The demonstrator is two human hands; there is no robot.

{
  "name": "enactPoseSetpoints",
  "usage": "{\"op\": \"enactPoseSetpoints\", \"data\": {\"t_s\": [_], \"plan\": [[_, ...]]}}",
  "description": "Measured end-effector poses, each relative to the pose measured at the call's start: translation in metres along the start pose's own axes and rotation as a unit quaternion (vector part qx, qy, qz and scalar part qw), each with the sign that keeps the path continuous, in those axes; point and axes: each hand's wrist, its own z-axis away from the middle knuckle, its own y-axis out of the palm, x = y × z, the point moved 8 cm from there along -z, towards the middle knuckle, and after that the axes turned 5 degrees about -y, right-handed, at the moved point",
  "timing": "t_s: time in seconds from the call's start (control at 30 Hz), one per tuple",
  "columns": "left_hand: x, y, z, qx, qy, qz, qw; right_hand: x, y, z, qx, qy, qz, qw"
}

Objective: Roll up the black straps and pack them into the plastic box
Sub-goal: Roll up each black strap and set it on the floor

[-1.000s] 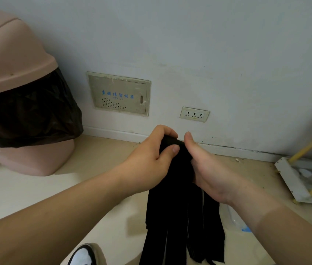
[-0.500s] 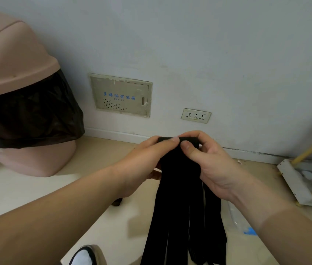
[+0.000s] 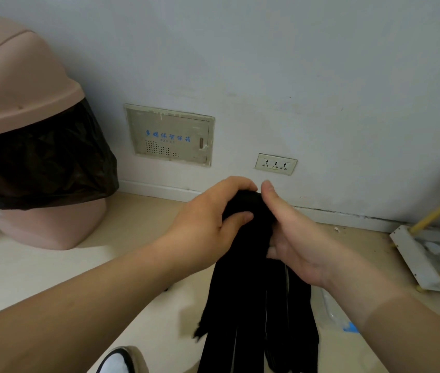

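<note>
Black fabric straps (image 3: 245, 292) hang as a bunch in mid-air at the middle of the scene, above the beige floor (image 3: 138, 238). Their top end is gathered into a thick wad between both hands, and the loose lengths drop to the near edge of the view. The left hand (image 3: 210, 224) grips the wad from the left, with its fingers curled over the top and its thumb pressed on the near face. The right hand (image 3: 297, 238) cups the bunch from the right. Its thumb is straight and points up beside the wad, while its fingers pass behind the straps and are mostly hidden, so how tightly they close cannot be told.

Far left stands a pink plastic bin (image 3: 19, 90) with a domed lid and a black bin bag (image 3: 38, 162) folded over its rim. On the pale wall (image 3: 294, 63) behind are a cream panel with blue characters (image 3: 170, 135) and a cream power socket (image 3: 276, 164). A white rack with yellow rods (image 3: 429, 254) leans at the far right. On the floor right of the straps lies a clear plastic item with a blue patch (image 3: 337, 316), partly hidden by the right forearm. Whether it is the box cannot be told. The toe of a white-and-black shoe (image 3: 122, 362) shows at the near edge.
</note>
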Motion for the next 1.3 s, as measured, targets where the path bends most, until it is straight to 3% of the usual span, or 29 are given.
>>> {"op": "enactPoseSetpoints", "data": {"t_s": [0.07,0.17,0.23,0.33,0.53,0.7,0.9,1.0,1.13,1.23,1.3], "plan": [[-0.002,-0.002,0.001,-0.006,0.023,-0.057,0.998,-0.003,0.001,0.000,0.002,0.012,-0.001,1.000],[0.001,-0.004,0.001,-0.001,0.011,-0.037,0.999,-0.001,-0.001,0.001,-0.019,-0.002,-0.042,0.999],[0.009,-0.001,0.001,0.020,-0.055,0.050,0.997,0.004,-0.002,0.001,-0.033,-0.026,-0.059,0.997],[0.015,0.010,0.004,0.080,-0.177,0.213,0.958,0.008,-0.005,0.001,-0.058,-0.064,-0.086,0.993],[0.023,0.019,0.005,0.038,-0.255,0.319,0.912,0.016,-0.006,0.002,-0.080,-0.102,-0.065,0.989],[0.012,0.025,0.008,0.052,-0.237,0.284,0.928,0.012,-0.002,0.006,-0.062,-0.068,-0.071,0.993],[0.012,0.003,0.004,0.075,-0.184,0.119,0.973,0.004,0.011,0.002,0.002,-0.032,-0.029,0.999],[0.010,-0.007,0.002,0.070,-0.138,0.138,0.978,-0.004,0.022,0.000,0.057,0.000,0.004,0.998],[0.003,-0.016,-0.001,0.054,-0.074,0.165,0.982,0.000,0.022,-0.003,0.048,-0.008,-0.024,0.998],[0.007,-0.020,-0.002,0.043,-0.094,0.209,0.973,0.007,0.010,-0.006,-0.005,-0.052,-0.024,0.998],[0.013,-0.016,-0.001,0.045,-0.150,0.254,0.954,0.010,0.008,-0.006,-0.015,-0.078,-0.038,0.996]]}}
